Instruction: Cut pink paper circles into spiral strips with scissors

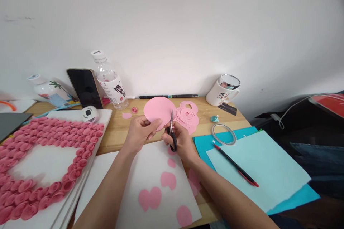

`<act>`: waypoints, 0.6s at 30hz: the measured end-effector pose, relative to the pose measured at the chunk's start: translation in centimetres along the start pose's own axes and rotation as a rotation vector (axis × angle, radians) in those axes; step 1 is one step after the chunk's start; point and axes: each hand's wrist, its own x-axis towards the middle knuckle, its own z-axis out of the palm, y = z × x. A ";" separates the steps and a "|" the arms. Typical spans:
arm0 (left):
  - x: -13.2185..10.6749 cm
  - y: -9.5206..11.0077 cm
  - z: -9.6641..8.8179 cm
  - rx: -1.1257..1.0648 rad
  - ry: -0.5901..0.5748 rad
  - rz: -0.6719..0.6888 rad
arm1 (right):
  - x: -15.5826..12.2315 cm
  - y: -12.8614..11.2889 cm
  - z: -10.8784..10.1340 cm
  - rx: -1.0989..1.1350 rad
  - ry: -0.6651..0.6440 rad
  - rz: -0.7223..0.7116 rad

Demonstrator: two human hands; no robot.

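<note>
Over the table (115,128), toward its back edge, the left hand (138,134) pinches a pink paper disc (158,109), best turned steadily into the scissors (174,142) the right hand (184,139) grips.

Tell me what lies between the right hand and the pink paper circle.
Scissors, in the head view: the right hand holds them at the edge of the pink paper circle.
</note>
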 end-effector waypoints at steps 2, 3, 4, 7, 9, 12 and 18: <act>0.0 0.0 0.0 0.000 0.003 0.008 | 0.0 0.0 0.0 0.006 0.004 0.008; 0.0 0.0 0.0 -0.003 0.004 0.016 | 0.0 0.0 0.0 0.006 0.006 0.013; 0.0 0.0 0.0 -0.008 0.006 0.024 | 0.0 0.0 0.0 0.003 0.008 0.016; 0.1 0.0 0.0 -0.052 0.013 0.043 | -0.1 0.2 0.0 -0.007 0.004 0.024; 0.1 0.0 0.2 -0.088 0.007 0.040 | -0.1 0.4 0.0 -0.008 0.000 0.024; 0.0 -0.1 0.4 -0.102 0.004 0.010 | -0.1 1.0 0.1 0.007 -0.024 0.020; 0.0 -0.3 0.5 -0.007 0.047 -0.067 | 0.1 1.3 0.0 0.031 -0.059 -0.003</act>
